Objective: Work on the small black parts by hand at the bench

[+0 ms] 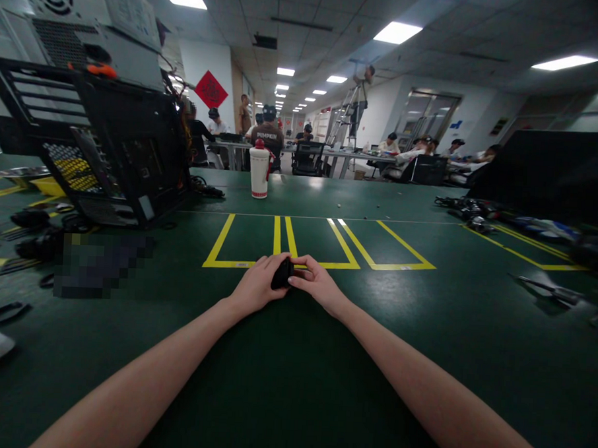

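Observation:
Between my hands is a small black rounded thing that looks like a computer mouse (282,274), held close to the green tabletop near the yellow tape lines. My left hand (259,282) wraps around its left side, fingers over the top. From the right, my right hand (322,286) pinches at its edge with thumb and fingertips. Most of the mouse's left part is covered by my left fingers, and I cannot tell whether it touches the table.
Yellow tape rectangles (321,265) mark the green table (292,382). An open computer case (128,157) stands at left beside cables (31,239). A white tumbler (259,173) with a red lid stands behind. Pliers (548,288) and a black monitor (549,169) are at right. People sit farther back.

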